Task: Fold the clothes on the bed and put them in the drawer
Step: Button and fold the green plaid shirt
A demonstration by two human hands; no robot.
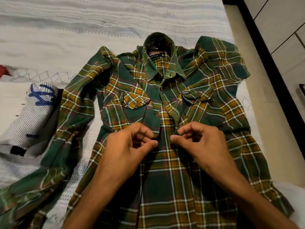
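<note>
White textured bedspread [115, 22] covers the bed, with pale cabinet fronts [280, 30] along its right edge. Green-and-yellow plaid shirt [206, 129] lies front-up at centre, its long axis running away from the viewer, collar [163, 63] at the far end, sleeves spread to either side. Left hand [130, 146] and right hand [199, 142], fingers curled, each pinch a placket edge at mid-chest. White striped garment [33, 113] lies just left of the shirt.
</note>
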